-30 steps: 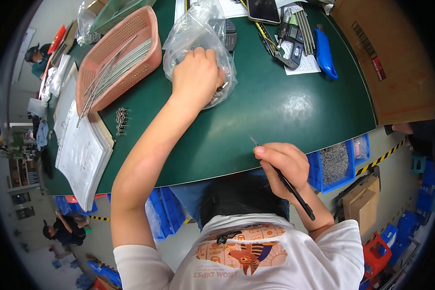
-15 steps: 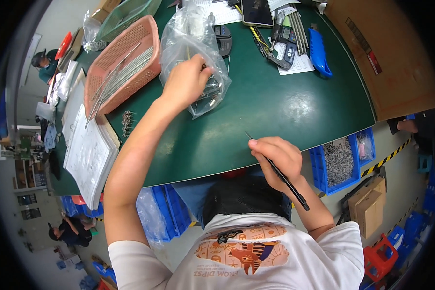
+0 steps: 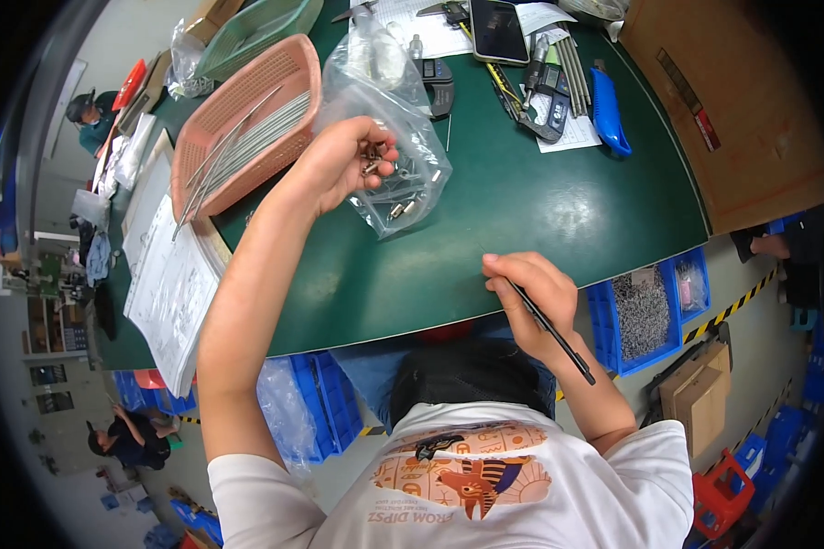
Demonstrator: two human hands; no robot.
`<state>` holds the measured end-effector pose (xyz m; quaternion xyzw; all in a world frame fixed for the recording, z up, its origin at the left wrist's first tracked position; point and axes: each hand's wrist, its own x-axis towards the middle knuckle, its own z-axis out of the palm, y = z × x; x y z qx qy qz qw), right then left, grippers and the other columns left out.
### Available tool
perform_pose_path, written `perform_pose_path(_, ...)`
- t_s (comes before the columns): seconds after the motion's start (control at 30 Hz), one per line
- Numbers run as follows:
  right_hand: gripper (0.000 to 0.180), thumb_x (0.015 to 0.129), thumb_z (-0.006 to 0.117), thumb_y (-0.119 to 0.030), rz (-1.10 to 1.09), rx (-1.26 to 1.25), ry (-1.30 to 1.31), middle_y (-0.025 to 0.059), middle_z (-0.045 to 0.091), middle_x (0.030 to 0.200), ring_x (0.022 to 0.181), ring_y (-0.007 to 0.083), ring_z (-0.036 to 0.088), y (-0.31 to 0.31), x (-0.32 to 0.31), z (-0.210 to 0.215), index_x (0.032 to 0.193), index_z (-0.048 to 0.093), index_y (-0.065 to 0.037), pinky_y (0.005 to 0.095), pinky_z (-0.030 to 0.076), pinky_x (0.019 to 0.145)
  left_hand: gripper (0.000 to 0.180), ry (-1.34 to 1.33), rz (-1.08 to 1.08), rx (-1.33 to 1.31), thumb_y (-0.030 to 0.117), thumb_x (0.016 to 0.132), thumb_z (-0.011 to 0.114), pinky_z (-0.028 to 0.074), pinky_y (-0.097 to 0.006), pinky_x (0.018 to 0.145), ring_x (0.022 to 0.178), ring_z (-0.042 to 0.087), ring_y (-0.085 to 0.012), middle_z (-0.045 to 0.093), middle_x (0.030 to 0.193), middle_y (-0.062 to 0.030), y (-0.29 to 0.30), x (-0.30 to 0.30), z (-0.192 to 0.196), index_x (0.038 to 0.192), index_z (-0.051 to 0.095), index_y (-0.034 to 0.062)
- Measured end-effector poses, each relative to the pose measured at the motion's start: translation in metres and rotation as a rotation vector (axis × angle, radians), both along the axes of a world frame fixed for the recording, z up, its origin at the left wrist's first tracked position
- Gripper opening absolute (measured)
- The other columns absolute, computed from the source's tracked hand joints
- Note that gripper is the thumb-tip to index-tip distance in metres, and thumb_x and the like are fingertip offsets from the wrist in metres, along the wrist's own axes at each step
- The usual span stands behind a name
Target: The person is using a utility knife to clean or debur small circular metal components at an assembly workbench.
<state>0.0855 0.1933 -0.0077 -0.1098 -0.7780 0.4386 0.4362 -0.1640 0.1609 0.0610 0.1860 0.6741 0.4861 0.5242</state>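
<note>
My left hand [image 3: 343,166] is curled palm up with several small metal cylindrical parts [image 3: 373,157] in its fingers. It hovers over the clear plastic bag [image 3: 421,151], which lies on the green table and has more shiny metal parts [image 3: 399,209] inside. A slim black pen-like tool [image 3: 558,339] with a thin pointed tip is pinched in my right hand [image 3: 538,291], near the table's front edge. The tip itself is faint against the table.
Left of the bag stands a pink basket [image 3: 197,146] of thin metal rods, with papers [image 3: 169,284] below it. Calipers, a micrometer [image 3: 549,105], a phone [image 3: 499,32] and a blue-handled knife [image 3: 607,110] lie at the back. A cardboard box [image 3: 732,119] borders the right side.
My left hand has drawn back from the bag and turned over, showing metal parts in its fingers. My right hand has barely shifted, with the black tool still in it.
</note>
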Motion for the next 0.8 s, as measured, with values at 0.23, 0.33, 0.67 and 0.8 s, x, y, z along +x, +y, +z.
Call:
perform_pose_path(0.23,0.025,0.068,0.058,0.008,-0.008,-0.001,-0.022,0.0115,0.059,0.074,0.062,0.0211,0.058,0.000,-0.004,0.002,0.091,0.059,-0.001,0.0257,0.045,0.054,0.019,-0.168,0.038,0.075,0.023,0.078,0.047,0.041,-0.024,0.045,0.060,0.051,-0.0134,0.052,0.068,-0.0064,-0.010,-0.002,-0.004,0.074,0.049,0.0043)
perform_pose_path(0.33,0.024,0.068,0.059,0.008,-0.013,-0.013,-0.027,0.0115,0.059,0.073,0.062,0.0208,0.058,-0.001,-0.004,0.002,0.091,0.059,-0.001,0.0257,0.045,0.053,0.020,-0.003,-0.001,0.003,0.025,0.077,0.051,0.039,-0.022,0.047,0.058,0.050,-0.0122,0.051,0.067,-0.0043,-0.009,-0.002,-0.012,0.071,0.050,0.0058)
perform_pose_path(0.67,0.027,0.065,0.059,0.009,-0.014,0.048,-0.053,0.0117,0.058,0.073,0.061,0.0215,0.058,0.001,-0.001,0.001,0.091,0.058,0.000,0.0262,0.045,0.053,0.023,1.163,-0.439,-0.139,0.017,0.068,0.063,0.043,-0.038,0.064,0.069,0.056,-0.0301,0.057,0.072,-0.0146,-0.009,0.028,-0.012,0.081,0.055,-0.0011)
perform_pose_path(0.8,0.029,0.064,0.059,0.010,-0.016,0.092,-0.031,0.0118,0.058,0.073,0.060,0.0219,0.058,0.004,0.001,0.000,0.091,0.058,0.000,0.0268,0.045,0.052,0.018,1.204,-0.374,0.040,0.013,0.070,0.061,0.043,-0.036,0.061,0.067,0.056,-0.0277,0.057,0.071,-0.0144,-0.015,0.034,-0.023,0.078,0.054,-0.0014)
